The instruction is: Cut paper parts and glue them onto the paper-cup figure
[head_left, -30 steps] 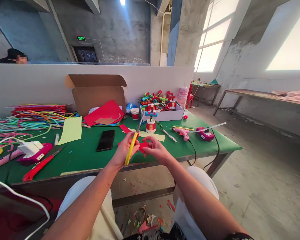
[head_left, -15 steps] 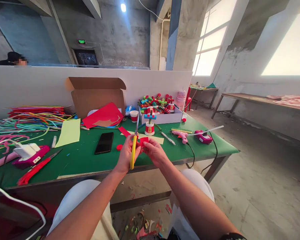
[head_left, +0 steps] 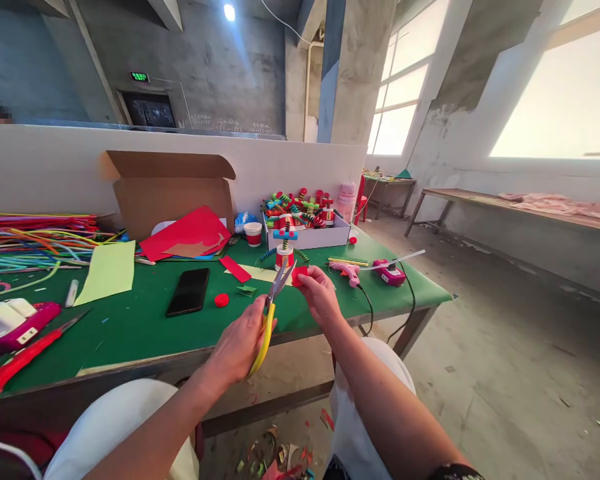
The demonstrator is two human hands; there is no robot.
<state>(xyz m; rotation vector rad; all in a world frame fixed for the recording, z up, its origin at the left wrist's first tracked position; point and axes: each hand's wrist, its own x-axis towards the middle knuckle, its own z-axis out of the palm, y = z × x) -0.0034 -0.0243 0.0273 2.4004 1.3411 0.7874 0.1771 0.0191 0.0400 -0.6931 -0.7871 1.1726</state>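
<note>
My left hand point(head_left: 240, 343) grips yellow-handled scissors point(head_left: 269, 313) whose blades are parted and point up toward a small red paper piece point(head_left: 299, 275). My right hand point(head_left: 320, 297) pinches that red piece by its lower edge, just above the near edge of the green table point(head_left: 145, 320). A red round cutout point(head_left: 222, 300) and a small green scrap point(head_left: 246, 289) lie on the table to the left of the scissors. Behind the red piece stands a little red and white figure point(head_left: 283, 252) with a blue top bar and coiled arms.
A black phone point(head_left: 187, 291), yellow-green sheet point(head_left: 109, 272), red paper point(head_left: 185, 233), open cardboard box point(head_left: 173, 187) and white box of figures point(head_left: 305, 223) sit on the table. Pink glue guns point(head_left: 367, 270) lie right, coloured pipe cleaners point(head_left: 35, 240) left. Scraps litter the floor.
The scissors have come away from the red piece and tilted, blades now parted. My right hand lifted the red piece up and forward. The view has shifted to the right.
</note>
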